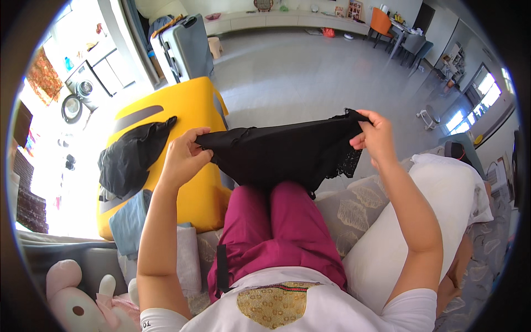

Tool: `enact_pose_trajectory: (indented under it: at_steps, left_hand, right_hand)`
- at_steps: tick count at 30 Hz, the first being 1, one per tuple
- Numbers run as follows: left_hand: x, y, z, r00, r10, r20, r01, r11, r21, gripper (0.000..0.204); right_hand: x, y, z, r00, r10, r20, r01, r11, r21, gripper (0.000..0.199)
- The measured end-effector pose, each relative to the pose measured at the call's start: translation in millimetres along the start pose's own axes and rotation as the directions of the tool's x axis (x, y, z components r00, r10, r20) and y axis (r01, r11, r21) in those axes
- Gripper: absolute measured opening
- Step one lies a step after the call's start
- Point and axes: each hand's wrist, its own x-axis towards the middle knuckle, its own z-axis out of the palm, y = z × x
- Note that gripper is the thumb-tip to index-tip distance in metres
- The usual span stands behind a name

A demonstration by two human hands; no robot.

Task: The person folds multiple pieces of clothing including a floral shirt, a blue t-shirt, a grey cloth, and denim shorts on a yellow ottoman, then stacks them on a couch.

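Note:
A black garment with lace trim (282,152) is stretched between my two hands, above and just past my knees. My left hand (188,155) pinches its left end between thumb and fingers. At the other end, my right hand (376,135) grips the upper corner beside the lace edge, which hangs down below it. The garment's exact kind does not show. Left of my left hand, a crumpled dark garment (133,160) lies on a yellow suitcase (193,105). Folded light-blue cloth (127,224) sits against the suitcase's near side.
I sit on a patterned sofa (359,207). A white pillow (426,205) lies at my right, a pink plush toy (69,293) at lower left. Behind the yellow suitcase stands a grey suitcase (193,50) near a small stool (215,47). A low white cabinet (271,21) lines the far wall.

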Motion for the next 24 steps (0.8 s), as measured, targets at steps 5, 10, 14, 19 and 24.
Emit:
enact_pose_trajectory:
  at_steps: [5,10,14,19,24]
  left_hand:
    - [-24,21,-17,0.605,0.731,-0.316,-0.473,0.649,0.596,0.032]
    - [-11,19,3,0.389,0.546,-0.742,-0.676,0.716,0.172,0.022]
    - [49,18,37,0.870,0.389,-0.302,-0.485,0.781,-0.393,0.028]
    - [114,1,100,0.969,0.212,0.130,-0.061,0.709,-0.703,0.031]
    - [206,-61,129,0.907,-0.043,0.419,0.419,-0.011,-0.908,0.035]
  right_hand:
    - [-26,-15,-20,0.744,-0.627,-0.231,0.620,0.777,-0.109,0.018]
    - [-62,-28,8,0.072,-0.962,-0.263,0.930,0.160,-0.332,0.012]
    - [-4,-48,59,0.305,-0.952,0.028,0.927,0.290,-0.238,0.024]
    - [81,-5,136,0.542,-0.818,0.191,0.836,0.549,-0.023,0.011]
    - [169,26,174,0.652,-0.617,0.441,0.542,0.786,0.297,0.014]
